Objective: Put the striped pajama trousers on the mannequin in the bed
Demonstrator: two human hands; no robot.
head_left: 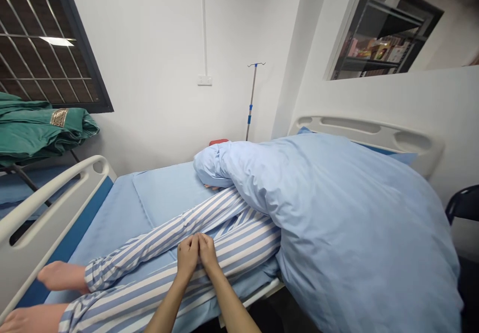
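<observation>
Evidently, the left hand (188, 254) and the right hand (208, 251) were together, fingers curled inward and knuckles meeting, above the nearer leg of a pair of blue-and-white striped trousers (243, 246). Whether the fingers pinched any cloth or rested on it could not be told from this angle. The trousers were on a figure lying along a bed, the bare feet (63, 276) beside the footboard (90, 178) at the left. A puffy light blue quilt (337, 208) lay heaped over the upper body, its near side hanging past the bed's edge. Some fingertips, perhaps the lying figure's, seemed to show under its far fold, though the view there was poor.

The step in hand looked like a pause or a small two-handed action at the thigh, with the quilt out of the hands' reach of contact. As a judgement, any wider handling of trousers or quilt called for the hands to part first. Beyond the bed stood a drip stand (252, 93), near the white wall (157, 59).
</observation>
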